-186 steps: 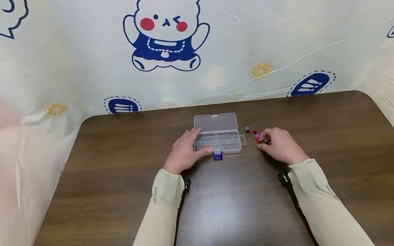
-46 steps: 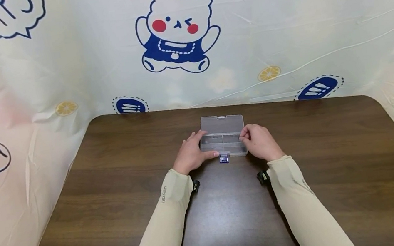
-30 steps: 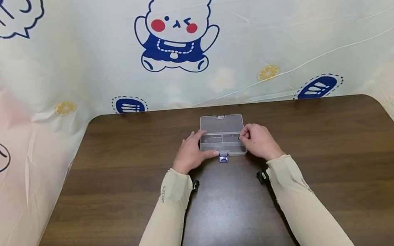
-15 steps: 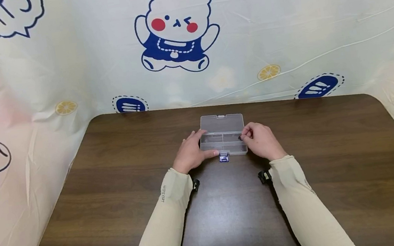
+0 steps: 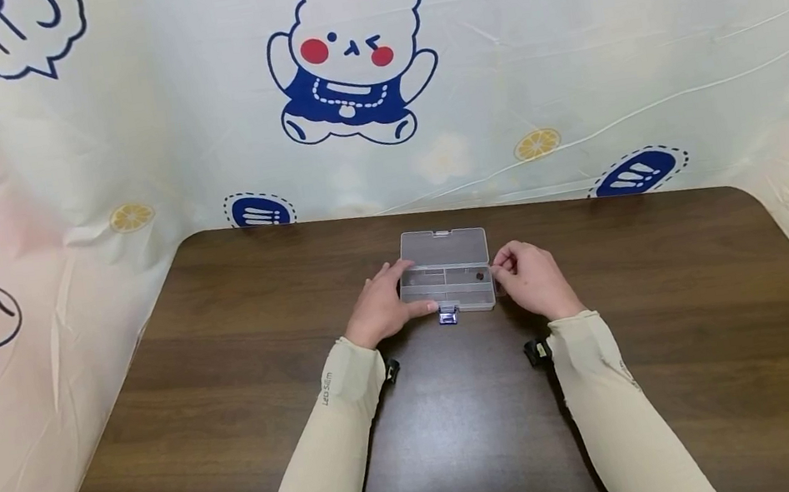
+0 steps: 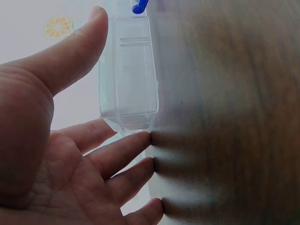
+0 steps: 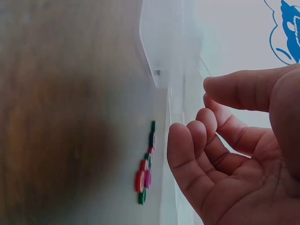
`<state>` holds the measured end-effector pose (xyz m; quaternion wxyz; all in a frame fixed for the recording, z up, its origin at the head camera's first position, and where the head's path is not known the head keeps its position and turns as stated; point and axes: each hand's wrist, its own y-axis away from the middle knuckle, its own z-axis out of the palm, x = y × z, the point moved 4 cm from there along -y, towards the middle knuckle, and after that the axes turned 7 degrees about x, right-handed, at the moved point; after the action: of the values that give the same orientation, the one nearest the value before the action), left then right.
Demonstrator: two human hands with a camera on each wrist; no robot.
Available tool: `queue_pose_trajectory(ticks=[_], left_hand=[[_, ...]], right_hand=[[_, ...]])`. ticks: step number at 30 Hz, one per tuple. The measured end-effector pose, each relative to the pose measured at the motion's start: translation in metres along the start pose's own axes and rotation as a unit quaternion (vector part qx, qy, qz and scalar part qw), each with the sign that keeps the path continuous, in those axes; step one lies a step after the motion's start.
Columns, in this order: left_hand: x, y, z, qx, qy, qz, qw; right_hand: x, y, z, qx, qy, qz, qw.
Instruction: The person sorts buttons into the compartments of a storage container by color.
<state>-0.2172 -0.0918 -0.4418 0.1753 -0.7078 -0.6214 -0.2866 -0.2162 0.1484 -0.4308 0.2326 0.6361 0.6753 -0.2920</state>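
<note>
Your left hand [image 5: 382,305] spans the left end of a clear plastic box [image 5: 473,297], its fingers long and relaxed rather than clenched. The thumb reaches along the front edge, its tip beside the blue latch [image 5: 448,316]; the forefinger lies at the back, by the hinge. In the left wrist view, the other fingertips rest on the table.

Your right hand [image 5: 534,281] is just beyond the box's right end. Its fingers are curled in, the thumb and forefinger tips drawn together, with no bead visible in the pinch.

The box sits on the dark wood-grain table [image 5: 434,417], toward the far edge, its lid [image 5: 443,247] tipped back away from you. One small dark bead [image 5: 479,276] lies in the rear row of compartments, near the right end. In the right wrist view, a line of small round beads [image 7: 141,180], red, green, purple and dark, lies on the table close to the box. Pale sleeves [image 5: 305,469] cover both your forearms.
</note>
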Motion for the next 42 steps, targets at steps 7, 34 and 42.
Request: queue_pose_trajectory(ticks=[7,34,42], left_hand=[[0.001,0.0,0.0,0.0,0.001,0.002,1.0],[0.002,0.002,-0.001,0.001,0.01,0.001,0.9999],[0.002,0.002,0.0,0.003,0.012,0.002,0.9999]], right_hand=[[0.01,-0.002,-0.011,0.023,0.0,0.0,0.9997],[0.033,-0.004,-0.023,0.022,0.007,0.03,0.9993],[0.037,-0.005,-0.021,0.005,0.027,0.046,0.9985]])
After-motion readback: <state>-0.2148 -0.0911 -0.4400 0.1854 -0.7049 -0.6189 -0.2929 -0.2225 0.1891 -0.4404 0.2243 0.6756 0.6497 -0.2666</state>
